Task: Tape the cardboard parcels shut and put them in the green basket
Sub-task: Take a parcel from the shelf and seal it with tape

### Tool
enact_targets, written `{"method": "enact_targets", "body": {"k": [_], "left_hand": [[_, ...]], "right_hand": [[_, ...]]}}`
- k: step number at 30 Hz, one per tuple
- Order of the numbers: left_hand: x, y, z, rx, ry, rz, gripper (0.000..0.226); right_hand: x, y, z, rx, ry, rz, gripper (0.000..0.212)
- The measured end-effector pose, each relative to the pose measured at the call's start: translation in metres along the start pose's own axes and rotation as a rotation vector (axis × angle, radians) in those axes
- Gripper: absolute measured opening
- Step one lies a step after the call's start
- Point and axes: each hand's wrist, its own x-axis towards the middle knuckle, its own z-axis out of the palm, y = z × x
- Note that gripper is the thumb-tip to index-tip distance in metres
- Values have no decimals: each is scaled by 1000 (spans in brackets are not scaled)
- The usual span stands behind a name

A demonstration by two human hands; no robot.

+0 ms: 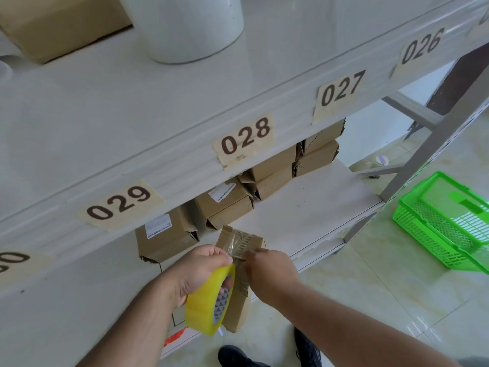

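My left hand (pixel 197 274) grips a yellow roll of clear tape (pixel 211 300) at the front of the lower shelf. A small cardboard parcel (pixel 239 243) stands on that shelf's edge, with a strip of tape stretched over its top. My right hand (pixel 270 271) pinches the tape at the parcel's near top edge, right beside the roll. Several more cardboard parcels (pixel 225 205) lie in a row further back on the lower shelf. The green basket (pixel 444 223) sits on the floor to the right, with nothing visible inside.
A white shelf (pixel 158 123) above carries labels 026 to 029, a brown box (pixel 60 25) and a white tub (pixel 190 30). A metal shelf post (pixel 434 139) stands between the shelf and the basket. My dark shoes (pixel 238 356) are on the tiled floor.
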Motion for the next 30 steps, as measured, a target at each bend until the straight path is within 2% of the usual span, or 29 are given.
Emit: {"method": "enact_targets", "body": {"k": [6, 9, 13, 16, 19, 20, 22, 26, 30], "left_hand": [[2, -3, -3, -25, -13, -6, 23], [5, -2, -2, -1, -2, -11, 25], [6, 0, -3, 2, -5, -38, 25], [7, 1, -2, -4, 7, -33, 24], [6, 0, -1, -1, 14, -28, 24], [6, 0, -1, -4, 16, -29, 25], [6, 0, -1, -7, 12, -33, 26], [6, 1, -4, -20, 3, -32, 23], [-3, -6, -5, 7, 48, 35, 18]], "right_hand": [[-13, 64, -16, 141, 176, 233, 29], [24, 98, -15, 80, 142, 333, 30], [74, 124, -12, 62, 30, 343, 29], [81, 111, -23, 78, 54, 246, 43], [72, 65, -26, 367, 119, 109, 61], [68, 46, -24, 411, 82, 67, 69], [61, 15, -11, 348, -5, 24, 82], [64, 3, 1, 170, 6, 104, 76], [77, 2, 0, 154, -64, 156, 74]]}}
